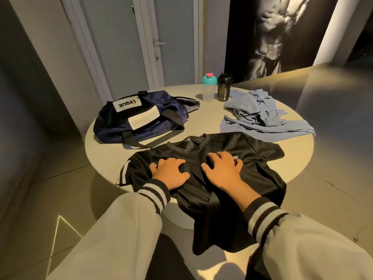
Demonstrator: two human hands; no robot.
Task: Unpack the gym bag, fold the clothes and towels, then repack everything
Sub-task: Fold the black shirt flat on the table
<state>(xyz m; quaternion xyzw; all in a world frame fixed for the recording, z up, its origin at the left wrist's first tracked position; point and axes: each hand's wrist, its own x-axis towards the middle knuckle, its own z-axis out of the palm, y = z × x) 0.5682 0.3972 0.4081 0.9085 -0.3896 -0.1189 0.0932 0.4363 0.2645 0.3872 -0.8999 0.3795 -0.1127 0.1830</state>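
While the black shirt (252, 150) lies flat at the near edge of the surface (201, 122) — hem hanging over it — left hand (171, 172) and right hand (222, 170) press it, each grip spread, pinching nothing. Judged step: smoothing before folding; next, sleeves need turning inward.

We take the shirt (201, 150) as our landmark. It lies on the near part of the tabletop (101, 152), and its lower part hangs over the near edge. Behind the shirt, to the left, lies the gym bag (141, 116); behind it, to the right, the towel (262, 118). Farther behind the shirt, between these two, stand the left bottle (208, 89) and the right bottle (224, 88), side by side.
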